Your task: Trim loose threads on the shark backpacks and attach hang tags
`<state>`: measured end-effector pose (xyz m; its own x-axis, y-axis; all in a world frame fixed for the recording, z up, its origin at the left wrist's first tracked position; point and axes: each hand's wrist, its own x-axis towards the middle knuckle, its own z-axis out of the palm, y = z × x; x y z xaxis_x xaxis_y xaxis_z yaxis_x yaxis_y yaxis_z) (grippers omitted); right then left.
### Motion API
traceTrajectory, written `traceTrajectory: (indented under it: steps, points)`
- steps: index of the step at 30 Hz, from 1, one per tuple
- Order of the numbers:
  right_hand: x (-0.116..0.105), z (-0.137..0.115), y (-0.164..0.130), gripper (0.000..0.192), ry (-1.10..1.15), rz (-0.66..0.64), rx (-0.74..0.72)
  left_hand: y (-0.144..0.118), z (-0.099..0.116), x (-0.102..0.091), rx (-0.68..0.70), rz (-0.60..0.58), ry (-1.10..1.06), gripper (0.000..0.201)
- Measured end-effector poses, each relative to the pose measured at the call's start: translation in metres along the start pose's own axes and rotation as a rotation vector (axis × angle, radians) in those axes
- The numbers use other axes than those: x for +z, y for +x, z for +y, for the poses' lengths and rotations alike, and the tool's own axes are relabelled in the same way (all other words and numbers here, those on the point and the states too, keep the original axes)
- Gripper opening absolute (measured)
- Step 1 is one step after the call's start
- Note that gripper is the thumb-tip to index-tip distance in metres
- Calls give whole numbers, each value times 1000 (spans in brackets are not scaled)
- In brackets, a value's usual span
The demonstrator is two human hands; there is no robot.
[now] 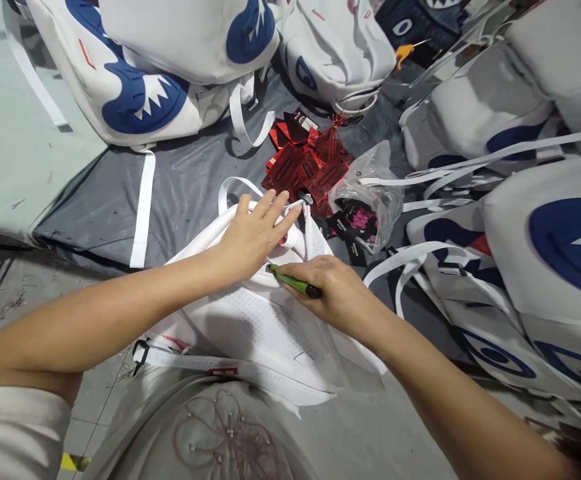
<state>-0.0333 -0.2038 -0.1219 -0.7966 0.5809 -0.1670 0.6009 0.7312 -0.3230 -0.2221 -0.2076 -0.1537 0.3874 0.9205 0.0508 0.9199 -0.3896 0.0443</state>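
Note:
A white backpack (255, 327) lies in front of me, against my body, its dotted padded side facing me. My left hand (253, 237) rests on its upper edge with the fingers stretched out, pressing on the fabric. In my right hand (327, 283) is a slim green tool with a black end (295, 282), its tip pointing at the fabric just below my left hand. Its exact kind is hard to make out. A white strap with a black buckle (141, 353) runs along the bag's lower side.
Red tags (303, 163) lie in a pile beyond the bag, beside a clear plastic bag (370, 193) holding black tags. White backpacks with blue patches (145, 100) stand at the back left. More backpacks (545, 267) crowd the right, their straps (430, 250) reaching over the grey-covered table (100, 200).

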Motion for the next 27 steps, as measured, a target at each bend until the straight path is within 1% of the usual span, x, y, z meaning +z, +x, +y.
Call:
traceTrajectory:
  steps: [4,7,10,12,14,16,18,20,21,23,26,27]
  points:
    - [0,0,1,28,-15,-18,-18,-1,-1,1,-3,12,14,81]
    - [0,-1,1,31,-19,15,1,-1,0,1,1,13,13,82]
    - [-1,-4,1,28,-73,-15,51,-1,1,-1,-1,7,10,86]
    - [-1,-6,-1,23,-76,-9,85,-1,-2,-5,-4,-4,4,93]
    - [2,-7,-5,22,13,47,96,-3,-9,-12,-6,-27,-17,101]
    - [7,-9,-10,24,132,130,78,-8,-22,-22,-41,-86,-61,110]
    - [13,-12,-14,27,202,208,36,-15,-34,-34,-125,-181,-130,116]
    - [16,-16,-15,29,246,254,17,-23,-42,-46,-212,-271,-206,116]
    - [16,-18,-13,29,277,254,25,-26,-43,-51,-242,-298,-228,116]
    - [15,-21,-6,28,366,239,60,-30,-39,-59,-262,-313,-224,114]
    - [16,-28,9,27,509,219,99,-33,-29,-64,-251,-283,-152,109]
    - [20,-33,13,28,558,235,117,-34,-27,-64,-249,-264,-132,106]
